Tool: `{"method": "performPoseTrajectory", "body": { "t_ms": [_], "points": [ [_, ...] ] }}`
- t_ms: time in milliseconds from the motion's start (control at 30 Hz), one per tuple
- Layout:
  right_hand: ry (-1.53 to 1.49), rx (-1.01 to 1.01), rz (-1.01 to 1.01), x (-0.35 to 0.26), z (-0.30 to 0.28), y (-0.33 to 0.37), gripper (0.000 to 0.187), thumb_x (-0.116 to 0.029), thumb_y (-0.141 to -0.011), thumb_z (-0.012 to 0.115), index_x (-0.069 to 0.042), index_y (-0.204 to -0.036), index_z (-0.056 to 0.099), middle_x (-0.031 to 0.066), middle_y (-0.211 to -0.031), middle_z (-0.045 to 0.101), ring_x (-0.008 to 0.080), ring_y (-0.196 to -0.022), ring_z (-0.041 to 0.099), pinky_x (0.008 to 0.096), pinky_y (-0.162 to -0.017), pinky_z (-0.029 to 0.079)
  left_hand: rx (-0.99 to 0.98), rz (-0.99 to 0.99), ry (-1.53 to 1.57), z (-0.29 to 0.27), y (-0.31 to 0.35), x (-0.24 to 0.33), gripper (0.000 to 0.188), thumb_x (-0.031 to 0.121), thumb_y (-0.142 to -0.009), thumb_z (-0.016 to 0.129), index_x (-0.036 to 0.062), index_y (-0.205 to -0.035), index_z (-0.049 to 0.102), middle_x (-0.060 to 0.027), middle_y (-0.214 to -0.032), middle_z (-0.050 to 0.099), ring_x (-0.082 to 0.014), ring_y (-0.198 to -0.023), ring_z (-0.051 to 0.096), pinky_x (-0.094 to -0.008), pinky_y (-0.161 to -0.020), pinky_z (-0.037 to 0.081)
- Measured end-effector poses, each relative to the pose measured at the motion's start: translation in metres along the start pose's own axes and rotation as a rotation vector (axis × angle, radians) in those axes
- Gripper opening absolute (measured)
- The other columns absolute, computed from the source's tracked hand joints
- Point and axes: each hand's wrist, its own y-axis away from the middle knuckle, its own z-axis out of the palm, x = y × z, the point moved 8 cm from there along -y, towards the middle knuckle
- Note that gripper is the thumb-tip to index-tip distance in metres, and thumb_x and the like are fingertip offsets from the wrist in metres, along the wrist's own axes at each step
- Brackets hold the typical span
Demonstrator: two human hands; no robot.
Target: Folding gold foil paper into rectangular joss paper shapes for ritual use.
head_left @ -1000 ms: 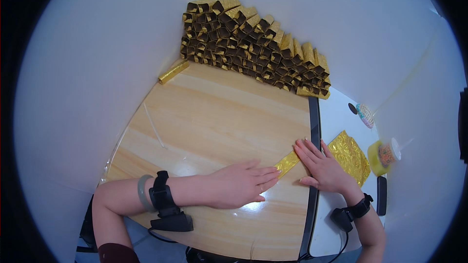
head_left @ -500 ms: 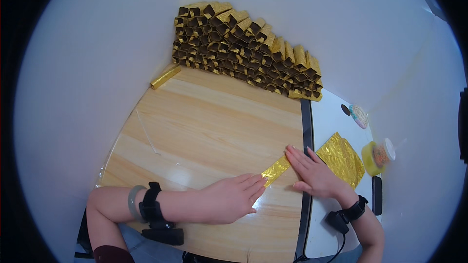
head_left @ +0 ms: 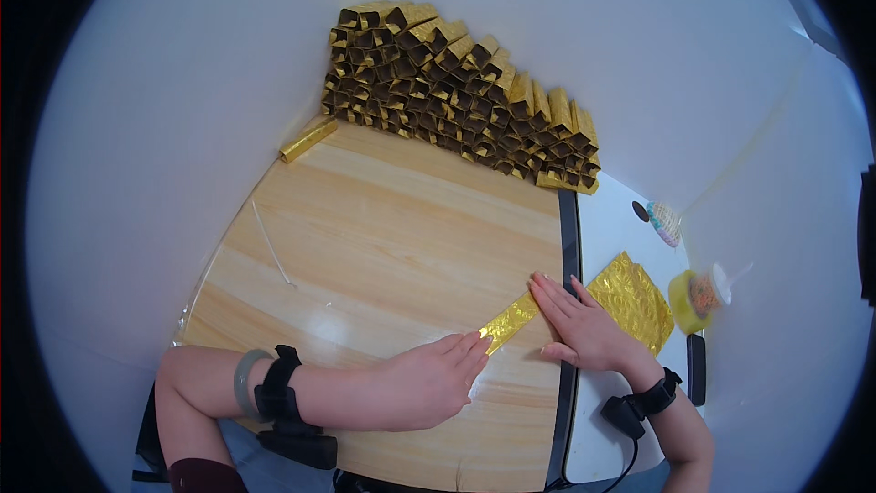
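A folded strip of gold foil paper (head_left: 511, 321) lies slantwise on the wooden tabletop (head_left: 383, 228), close to its right edge. My left hand (head_left: 429, 379) rests its fingertips on the strip's nearer end, fingers extended and together. On the far end, my right hand (head_left: 589, 329) presses with flat, outstretched fingers, its thumb held apart. Parts of both ends are hidden under the fingers. Beyond the right hand, flat gold foil sheets (head_left: 634, 297) lie on a white surface (head_left: 593, 429).
A tall stack of gold foil tubes (head_left: 447, 82) leans along the back wall. One loose tube (head_left: 308, 141) lies at the back left, with a thin white stick (head_left: 271, 242) nearer me. At right stand a yellow roll (head_left: 684, 303), a small cup (head_left: 710, 290) and a knitted object (head_left: 663, 224).
Both hands stay on the foil strip; the left fingertips have slid slightly nearer me along it. The whole view has shifted a little.
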Motion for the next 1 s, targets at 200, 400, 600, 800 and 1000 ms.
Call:
{"method": "performPoseTrajectory", "body": {
  "t_ms": [200, 400, 600, 800, 1000],
  "points": [
    [0.031, 0.005, -0.067, -0.056, 0.0, -0.008, 0.098, -0.069, -0.087, 0.042, 0.001, -0.15, 0.014, 0.0181, -0.157, 0.019, 0.0277, -0.146, 0.018, 0.046, -0.118, 0.011, 0.015, 0.013, -0.005, -0.002, 0.0, -0.003, 0.052, 0.027, -0.093, 0.05, -0.016, -0.123, 0.051, -0.0301, -0.128, 0.053, -0.037, -0.125, 0.051, -0.0414, -0.108, 0.036],
    [0.061, -0.091, -0.069, -0.021, 0.002, -0.008, 0.103, -0.07, -0.086, 0.044, 0.005, -0.149, 0.013, 0.0217, -0.156, 0.018, 0.0273, -0.147, 0.016, 0.0462, -0.118, 0.011, 0.056, -0.001, -0.036, -0.004, 0.003, 0.001, 0.052, 0.026, -0.091, 0.053, -0.0166, -0.121, 0.052, -0.0303, -0.126, 0.055, -0.0377, -0.122, 0.052, -0.0421, -0.106, 0.038],
    [0.089, -0.021, -0.011, -0.031, 0.005, -0.007, 0.106, -0.072, -0.084, 0.044, 0.005, -0.149, 0.013, 0.022, -0.156, 0.018, 0.0279, -0.147, 0.016, 0.0461, -0.118, 0.012, 0.067, -0.001, -0.025, -0.004, 0.002, 0.001, 0.051, 0.024, -0.089, 0.055, -0.0168, -0.118, 0.055, -0.0308, -0.123, 0.056, -0.0376, -0.12, 0.054, -0.0423, -0.105, 0.039],
    [0.016, -0.085, -0.136, -0.047, 0.003, -0.008, 0.106, -0.075, -0.084, 0.041, 0.004, -0.149, 0.014, 0.0217, -0.156, 0.019, 0.0285, -0.147, 0.016, 0.0456, -0.118, 0.01, 0.083, -0.009, -0.018, -0.006, 0.005, 0.0, 0.049, 0.022, -0.088, 0.054, -0.0174, -0.117, 0.056, -0.0304, -0.122, 0.057, -0.0369, -0.12, 0.055, -0.0414, -0.105, 0.039],
    [0.179, 0.004, 0.049, -0.015, -0.004, -0.001, 0.107, -0.075, -0.083, 0.043, 0.004, -0.149, 0.014, 0.023, -0.155, 0.018, 0.0299, -0.146, 0.016, 0.0455, -0.118, 0.011, 0.063, 0.012, -0.006, -0.004, 0.0, 0.002, 0.049, 0.022, -0.087, 0.055, -0.0176, -0.117, 0.056, -0.0305, -0.123, 0.056, -0.0371, -0.121, 0.054, -0.0417, -0.105, 0.039]
  ]
}}
